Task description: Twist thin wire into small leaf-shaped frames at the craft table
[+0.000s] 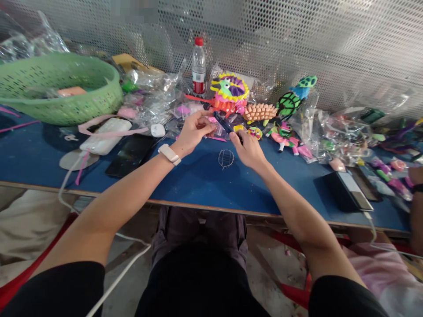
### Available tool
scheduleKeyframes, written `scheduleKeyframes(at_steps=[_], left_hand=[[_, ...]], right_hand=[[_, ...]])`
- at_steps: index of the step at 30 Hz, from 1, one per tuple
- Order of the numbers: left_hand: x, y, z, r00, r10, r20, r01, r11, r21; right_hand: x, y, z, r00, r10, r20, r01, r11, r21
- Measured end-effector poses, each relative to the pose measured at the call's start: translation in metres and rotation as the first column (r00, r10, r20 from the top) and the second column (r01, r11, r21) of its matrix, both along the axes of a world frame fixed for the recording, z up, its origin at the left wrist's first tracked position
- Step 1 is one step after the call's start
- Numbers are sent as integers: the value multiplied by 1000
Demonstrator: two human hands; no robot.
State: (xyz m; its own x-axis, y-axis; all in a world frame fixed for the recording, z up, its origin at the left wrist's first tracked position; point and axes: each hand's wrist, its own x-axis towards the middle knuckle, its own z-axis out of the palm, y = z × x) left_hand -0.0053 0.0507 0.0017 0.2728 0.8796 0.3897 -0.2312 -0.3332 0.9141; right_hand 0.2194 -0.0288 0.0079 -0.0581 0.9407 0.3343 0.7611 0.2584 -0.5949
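Observation:
My right hand (246, 146) is closed around a dark blue pliers-like tool (223, 122), which points up and to the left. At its far end is my left hand (194, 132), with thumb and fingers drawn together in a pinch. Whatever that pinch holds is too small to make out. On the blue table just below my hands lies a small round frame of thin wire (226, 159), with wires crossing inside it. Close behind my hands stand a spiky tan clay figure (260, 112) and a small yellow and pink clay piece (255, 132).
A green basket (99, 97), white power bank (106, 135) and black phone (130, 155) lie left. Behind stand a red-capped bottle (198, 66) and a clay turtle (289, 103). Plastic bags (343, 132) and a black box-like device (346, 190) are right, near another person's arm (417, 207).

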Motion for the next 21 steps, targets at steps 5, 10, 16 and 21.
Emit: scheduleKeyframes(at_steps=[5,10,16,21], left_hand=[[1,1,0,1000,14,-3,-14,1000,-20],[-3,5,1,999,-54,5,55,997,-59],[-17,6,13,973,-231,-27,229,971,-69],[-20,0,20,954,-274,-119,275,961,-15]], right_hand=[[1,0,1,1000,11,7,-11,1000,-4],[1,-1,3,1000,26,16,-26,1000,0],[0,-5,9,994,104,14,-104,994,-31],[-2,-7,13,988,151,30,-149,987,-60]])
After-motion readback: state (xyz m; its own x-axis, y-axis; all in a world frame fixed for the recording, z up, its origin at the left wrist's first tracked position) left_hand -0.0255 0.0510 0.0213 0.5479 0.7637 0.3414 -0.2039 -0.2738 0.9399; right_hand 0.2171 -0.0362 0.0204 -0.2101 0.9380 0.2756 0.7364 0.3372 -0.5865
